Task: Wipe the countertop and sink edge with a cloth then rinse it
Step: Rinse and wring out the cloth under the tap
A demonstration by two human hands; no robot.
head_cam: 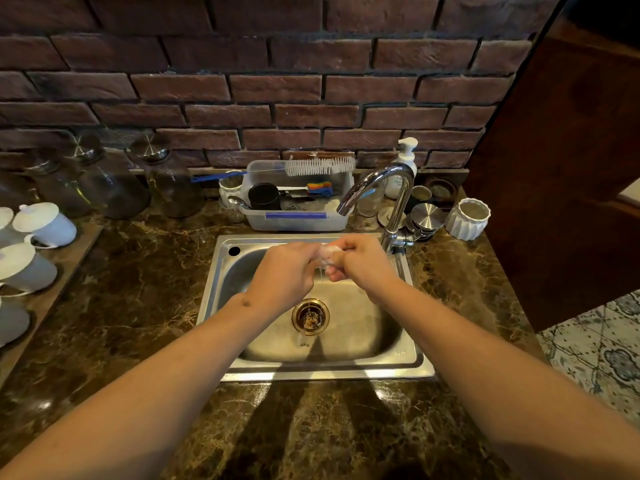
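Brown veined countertop (138, 292), red-brown brick wall (277, 88)

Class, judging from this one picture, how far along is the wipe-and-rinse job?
Wiping looks finished: the marble countertop shines wet. In hand: both hands, left hand and right hand, squeeze the cloth over the sink. No water visibly runs from the faucet. Left: putting the cloth away.

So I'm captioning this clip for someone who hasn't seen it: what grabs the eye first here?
Two bare hands meet over the steel sink, the left hand and right hand both clenched on a small pale cloth bunched between them, as if wringing it. The chrome faucet arches in from the right, and a dark brick wall fills the back.
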